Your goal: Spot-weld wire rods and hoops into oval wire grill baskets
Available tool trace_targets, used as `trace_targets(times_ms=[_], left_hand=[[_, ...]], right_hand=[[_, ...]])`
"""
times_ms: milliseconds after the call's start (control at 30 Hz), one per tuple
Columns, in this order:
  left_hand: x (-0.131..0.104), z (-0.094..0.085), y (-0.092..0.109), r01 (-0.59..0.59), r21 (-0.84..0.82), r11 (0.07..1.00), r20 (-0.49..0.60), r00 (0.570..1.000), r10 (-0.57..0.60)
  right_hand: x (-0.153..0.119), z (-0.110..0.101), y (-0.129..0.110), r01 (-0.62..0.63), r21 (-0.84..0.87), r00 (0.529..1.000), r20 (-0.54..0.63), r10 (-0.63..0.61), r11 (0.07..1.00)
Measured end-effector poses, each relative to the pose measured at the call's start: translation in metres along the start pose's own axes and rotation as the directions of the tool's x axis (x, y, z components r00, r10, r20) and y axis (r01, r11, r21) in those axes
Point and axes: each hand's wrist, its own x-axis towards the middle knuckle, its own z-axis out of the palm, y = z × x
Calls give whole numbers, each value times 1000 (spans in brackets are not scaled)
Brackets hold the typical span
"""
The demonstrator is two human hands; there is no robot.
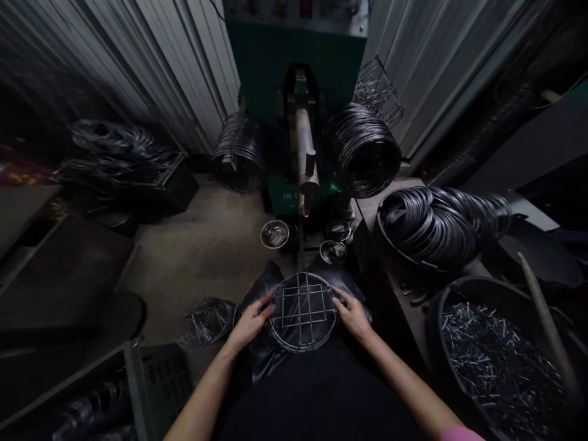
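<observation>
Two bare hands share one round wire rack [301, 320], level in front of the person's lap. The left hand [250, 321] has its fingers closed on the left rim; the right hand [353, 311] grips the opposite side, fingers curled around its edge. One green machine [257, 67] stands ahead, its single arm [304, 138] pointing toward the person, its tip well apart from the rack. Near the tip sit three small bowls [274, 247], one to the left, two to the right. Two large wire coils [239, 144] flank the arm. At right are one black tub [382, 242] heaped with wire rings [441, 229] and one bucket [436, 318] of short metal pieces [491, 349], too many to count.
</observation>
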Motion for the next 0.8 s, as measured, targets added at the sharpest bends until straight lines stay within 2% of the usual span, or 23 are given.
trace_targets(times_ms=[133,233,300,333,400,500,600,700,800], left_hand=[[-5,-13,4,-48,111,993,90,995,38],[-10,-27,10,-54,180,982,249,969,8],[-13,-29,13,-90,269,959,316,949,0],[-14,-27,14,-111,324,939,315,949,4],[-15,-18,15,-109,448,887,243,970,-4],[-19,-1,17,-19,593,805,108,993,-55],[-24,10,19,16,647,762,60,996,-71],[-26,13,18,33,633,774,31,997,-68],[-25,3,14,3,483,876,-9,1000,2]], right_hand=[[0,-3,5,-25,-19,999,38,25,1000],[-1,-4,7,-37,12,998,60,37,999],[-2,-4,7,-46,32,996,72,44,998],[-3,-4,7,-52,38,996,75,49,998],[-4,-4,7,-61,44,996,75,57,997],[-5,-4,9,-64,53,996,73,60,997],[-6,-3,11,-45,63,997,66,41,997],[-7,-1,11,-32,69,998,51,29,997],[-8,-3,12,-63,80,998,24,61,995]])
